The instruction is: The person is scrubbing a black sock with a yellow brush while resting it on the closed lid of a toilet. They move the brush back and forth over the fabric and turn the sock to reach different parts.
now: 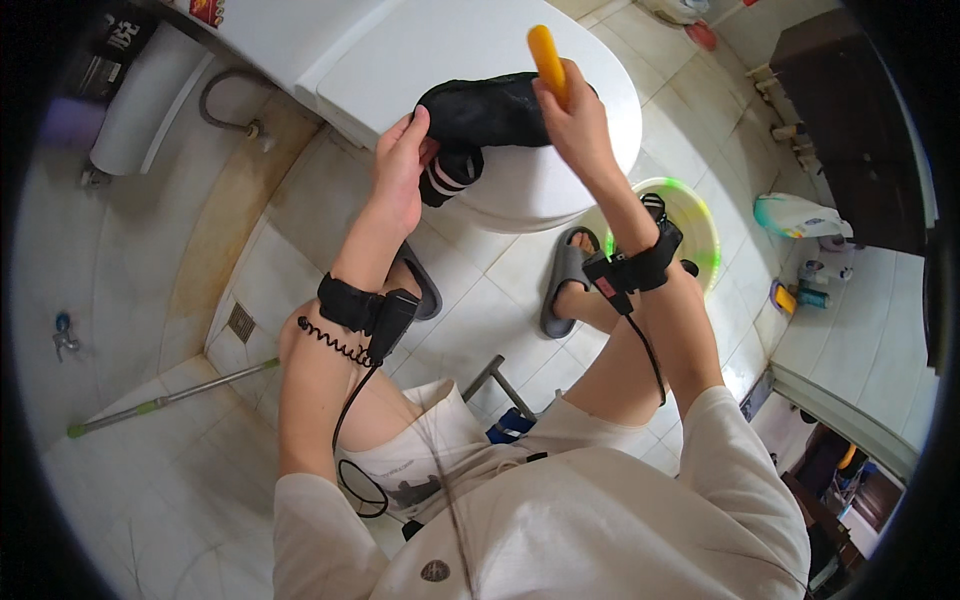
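My left hand grips the left end of a long black item, rounded like a shoe or a thick sock, with its thumb on the near side. A black part with white stripes hangs below it, beside my left fingers. My right hand is closed round a yellow handle that points up and away from me. The handle's working end is hidden behind my hand, against the right end of the black item. Both hands are above the near edge of a closed white toilet lid.
A pale basin with a green rim stands on the tiled floor, partly behind my right forearm. My feet wear grey slippers. A pole with green ends lies to the left. Bottles and a white bag are at the right.
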Tool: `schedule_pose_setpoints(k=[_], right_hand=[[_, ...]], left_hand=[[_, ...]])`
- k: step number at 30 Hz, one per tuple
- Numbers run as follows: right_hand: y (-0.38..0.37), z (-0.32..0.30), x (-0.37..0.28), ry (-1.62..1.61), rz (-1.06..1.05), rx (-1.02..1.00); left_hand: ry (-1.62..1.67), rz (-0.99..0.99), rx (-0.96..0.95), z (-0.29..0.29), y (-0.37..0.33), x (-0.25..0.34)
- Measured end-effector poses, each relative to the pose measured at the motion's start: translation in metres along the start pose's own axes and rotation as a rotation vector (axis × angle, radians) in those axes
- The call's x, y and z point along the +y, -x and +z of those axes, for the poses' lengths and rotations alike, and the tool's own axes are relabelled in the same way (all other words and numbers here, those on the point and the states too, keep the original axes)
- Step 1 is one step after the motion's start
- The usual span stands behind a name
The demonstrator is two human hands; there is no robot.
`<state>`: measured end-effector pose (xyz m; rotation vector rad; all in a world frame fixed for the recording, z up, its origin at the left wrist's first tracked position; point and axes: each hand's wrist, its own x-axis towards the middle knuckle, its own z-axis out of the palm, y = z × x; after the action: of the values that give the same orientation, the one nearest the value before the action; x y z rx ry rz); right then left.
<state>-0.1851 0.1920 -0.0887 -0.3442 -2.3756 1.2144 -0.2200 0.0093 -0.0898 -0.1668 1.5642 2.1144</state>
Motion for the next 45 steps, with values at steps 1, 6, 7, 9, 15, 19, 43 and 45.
schedule_pose_setpoints(k=[1,6,7,9,15,19,43,45], right_hand=[[0.002,0.004,-0.004,0.073,-0.097,0.037],[0.037,0.03,-0.029,0.471,-0.255,-0.156],[0.039,0.03,-0.027,0.519,-0.221,-0.204],[0.04,0.029,-0.02,0.565,-0.19,-0.249],[0.044,0.017,-0.015,0.636,-0.294,-0.203],[0.036,0.021,-0.01,0.603,-0.49,-0.068],[0.027,0.031,0.016,0.594,-0.414,-0.185],[0.024,0.031,0.026,0.643,-0.432,-0.143]], left_hand=[[0.003,0.008,-0.023,0.003,0.0,-0.002],[0.032,0.0,-0.031,0.006,0.0,-0.011],[0.037,-0.001,-0.007,0.006,-0.001,-0.012],[0.042,0.0,0.03,0.011,0.001,-0.01],[-0.09,0.052,-0.081,0.013,0.008,-0.007],[-0.143,0.08,-0.04,0.016,0.005,-0.013],[-0.161,0.171,-0.16,0.009,0.01,-0.023],[-0.261,0.208,-0.167,0.004,0.009,-0.029]])
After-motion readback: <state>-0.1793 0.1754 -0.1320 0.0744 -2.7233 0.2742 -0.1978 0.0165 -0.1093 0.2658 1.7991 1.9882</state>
